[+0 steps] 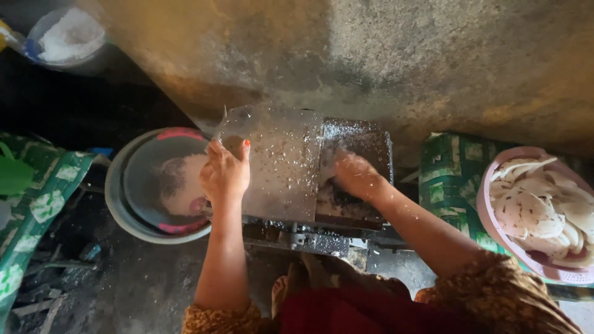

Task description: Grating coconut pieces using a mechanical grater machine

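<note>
Hands work over a low dark metal press (356,179) that stands on the grimy floor (142,284) against a rough, stained concrete wall (383,55). The left hand (226,173) grips the near left edge of a clear plastic sheet (281,164) speckled with white crumbs, fingers curled over the top and thumb beneath, so the hand is closed on the sheet, which lies tilted across the left half of the press and overhangs a round grey metal bowl (158,185) with a red rim. Inside that bowl sits a pale lump of dough (185,185), partly hidden by the left hand. The right hand (356,176) rests palm down on the dark plate of the press, just beside the right edge of the sheet; it is blurred, the fingers look loosely bent, and I cannot tell whether it holds anything. Both forearms come out of brown patterned sleeves (501,291), and a red cloth (346,312) covers the lap at the bottom of the view. To the right, a pink plastic basket (495,229) sits on a green patterned sack (451,173) and holds a stack of thin white round discs (538,207) flecked with dark seeds. At the upper left, well apart from the hands, a round container of white powder (68,37) stands in shadow.
</note>
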